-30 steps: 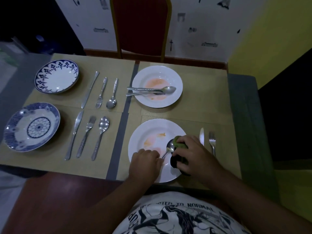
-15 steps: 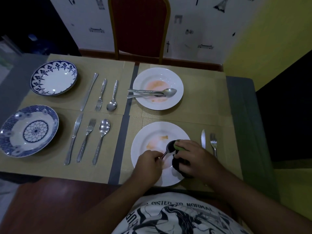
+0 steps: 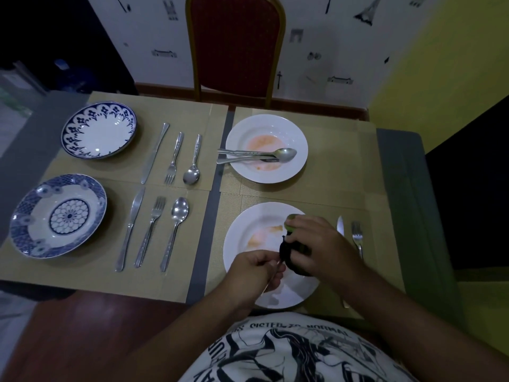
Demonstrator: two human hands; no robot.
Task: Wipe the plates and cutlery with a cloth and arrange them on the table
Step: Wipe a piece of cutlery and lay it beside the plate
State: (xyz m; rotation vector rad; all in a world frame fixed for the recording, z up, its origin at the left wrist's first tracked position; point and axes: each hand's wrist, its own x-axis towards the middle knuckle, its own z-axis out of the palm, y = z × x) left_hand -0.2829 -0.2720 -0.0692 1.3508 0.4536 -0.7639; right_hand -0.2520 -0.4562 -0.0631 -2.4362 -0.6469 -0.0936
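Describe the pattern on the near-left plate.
Round white plate with a blue patterned rim and blue flower medallion at centre; head view.

L hand [image 3: 254, 271] & R hand [image 3: 316, 245] side by side, both curled tight in grip.

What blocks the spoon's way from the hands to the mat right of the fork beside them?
Nothing upright. Only the knife and fork lie flat between the spoon, held over the plate, and the bare mat beyond.
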